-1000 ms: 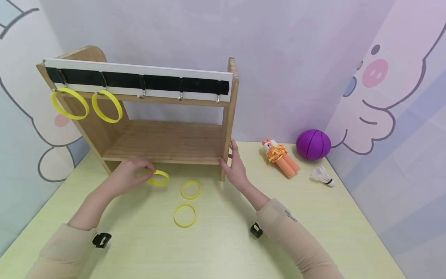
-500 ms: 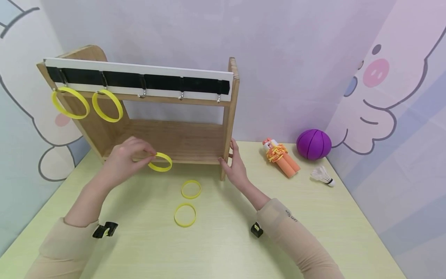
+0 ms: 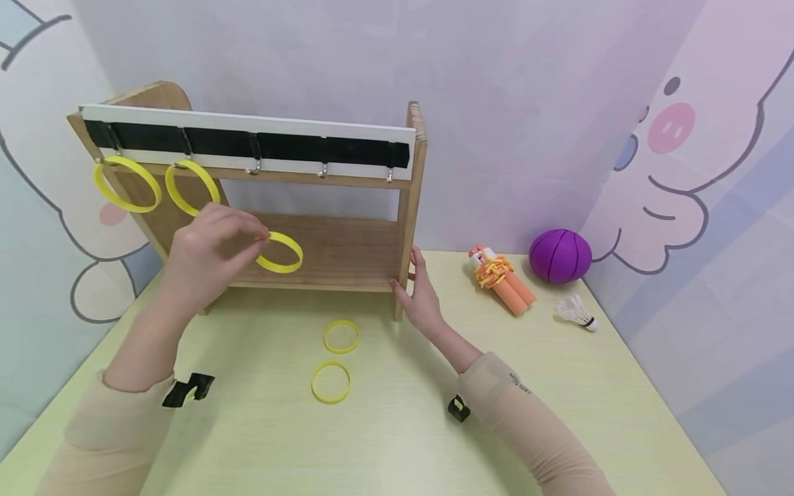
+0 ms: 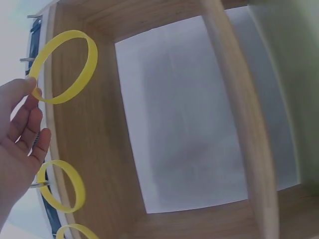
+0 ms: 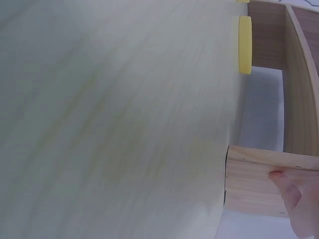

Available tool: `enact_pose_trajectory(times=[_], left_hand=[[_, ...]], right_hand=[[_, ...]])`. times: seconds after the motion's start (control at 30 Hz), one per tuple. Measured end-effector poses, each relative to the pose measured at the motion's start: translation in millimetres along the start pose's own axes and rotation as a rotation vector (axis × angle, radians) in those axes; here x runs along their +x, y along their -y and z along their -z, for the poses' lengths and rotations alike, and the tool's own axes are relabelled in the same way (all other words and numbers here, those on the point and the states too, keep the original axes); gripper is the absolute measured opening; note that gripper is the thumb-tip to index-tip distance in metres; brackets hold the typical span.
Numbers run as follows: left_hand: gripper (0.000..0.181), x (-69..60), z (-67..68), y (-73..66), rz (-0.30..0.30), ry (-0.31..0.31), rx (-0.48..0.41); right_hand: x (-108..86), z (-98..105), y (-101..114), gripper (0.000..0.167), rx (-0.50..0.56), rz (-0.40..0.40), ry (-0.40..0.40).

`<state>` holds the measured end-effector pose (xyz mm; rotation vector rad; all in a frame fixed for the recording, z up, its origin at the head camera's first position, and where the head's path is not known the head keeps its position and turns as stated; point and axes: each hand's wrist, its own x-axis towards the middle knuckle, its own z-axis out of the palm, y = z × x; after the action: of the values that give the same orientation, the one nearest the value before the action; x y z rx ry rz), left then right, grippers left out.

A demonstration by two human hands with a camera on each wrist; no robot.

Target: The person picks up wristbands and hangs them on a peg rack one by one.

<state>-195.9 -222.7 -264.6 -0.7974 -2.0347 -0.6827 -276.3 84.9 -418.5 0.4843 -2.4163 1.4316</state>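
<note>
My left hand (image 3: pixel 207 258) pinches a yellow ring (image 3: pixel 280 268) between thumb and fingertips, in front of the wooden shelf (image 3: pixel 322 251). The left wrist view shows this ring raised beside the hook rail. A white and black rail (image 3: pixel 285 147) with several metal hooks spans the shelf's top front. From its two leftmost hooks hang a yellow ring (image 3: pixel 128 207) and another yellow ring (image 3: pixel 207 179). With the thumb at the front edge, my right hand (image 3: pixel 424 303) holds the shelf's right side panel (image 5: pixel 254 179); some fingers are hidden behind it.
On the table (image 3: pixel 397 427) lie a yellow ring (image 3: pixel 342 351) and, nearer, a second yellow ring (image 3: pixel 331 401). At the right are an orange foam toy (image 3: pixel 511 293), a purple ball (image 3: pixel 560 256) and a shuttlecock (image 3: pixel 575 313). Printed walls stand behind and beside the table.
My left hand has lifted the pinched ring from near the table, below the shelf board, up in front of the shelf. My right hand stays on the side panel.
</note>
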Motion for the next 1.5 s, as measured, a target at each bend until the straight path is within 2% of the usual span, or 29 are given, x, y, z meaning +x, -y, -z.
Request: enact_pose_trajectory(times=[0.3,0.37,0.5,0.73,0.93,1.13,1.33,1.5], left_hand=[[0.017,26.5,14.2,-7.9,0.032,-0.148,0.052],[0.014,33.2,17.8,-9.0,0.032,-0.158,0.073],[0.007,45.4,26.1,-9.8,0.023,-0.138,0.133],[0.015,60.3,28.6,-3.3,0.031,-0.169,0.164],[0.008,64.2,22.2,6.2,0.082,-0.200,0.172],[0.007,63.6,13.9,11.2,0.143,-0.159,0.215],[0.008,61.9,13.1,9.1,0.133,-0.143,0.246],[0.011,60.9,17.0,6.9,0.107,-0.168,0.245]], right_hand=[[-0.2,1.2,1.0,0.076,-0.021,-0.016,0.005],[-0.6,1.7,1.2,0.076,-0.026,-0.006,0.003],[-1.8,1.9,1.5,0.076,-0.046,0.015,0.002],[-1.9,1.6,0.7,0.075,-0.047,0.021,-0.004],[-1.6,1.5,-0.3,0.075,-0.034,0.012,0.000],[-1.9,0.8,-1.7,0.075,-0.034,0.009,-0.006],[-1.4,0.2,-2.1,0.075,-0.045,0.010,-0.007],[-0.4,0.3,-0.6,0.075,-0.033,0.015,0.000]])
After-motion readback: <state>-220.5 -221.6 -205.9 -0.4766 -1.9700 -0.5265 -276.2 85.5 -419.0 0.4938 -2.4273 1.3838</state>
